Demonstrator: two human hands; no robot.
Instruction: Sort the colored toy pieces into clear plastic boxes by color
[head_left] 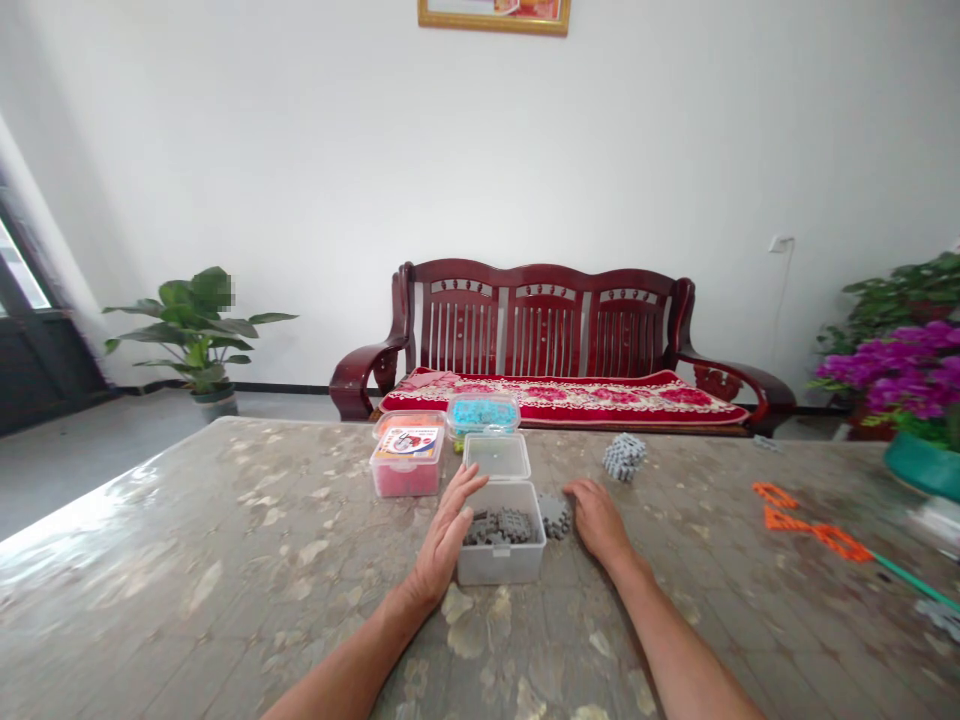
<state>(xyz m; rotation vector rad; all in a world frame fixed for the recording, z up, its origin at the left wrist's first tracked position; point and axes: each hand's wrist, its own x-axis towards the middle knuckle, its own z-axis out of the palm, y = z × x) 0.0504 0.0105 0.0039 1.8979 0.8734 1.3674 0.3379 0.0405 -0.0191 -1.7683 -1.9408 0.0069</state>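
My left hand (445,535) rests against the left side of a clear plastic box (501,568), with its fingers stretched out. Inside the box lie dark grey toy building pieces (499,525). Hinged back behind the box is its lid (496,457). My right hand (600,518) lies on the table to the right with curled fingers. Its fingertips are beside a small group of grey interlocking pieces (555,516), close to the box's right wall. Whether these fingers hold anything is hidden. A lighter grey block assembly (624,457) stands beyond my right hand.
Behind the box stand a container with pink pieces (406,480) and another with blue pieces (484,413). Orange linked pieces (814,530) with a green rod (911,577) lie at the right. A flower pot (922,465) stands at the table's right edge, and a wooden bench (544,330) beyond it.
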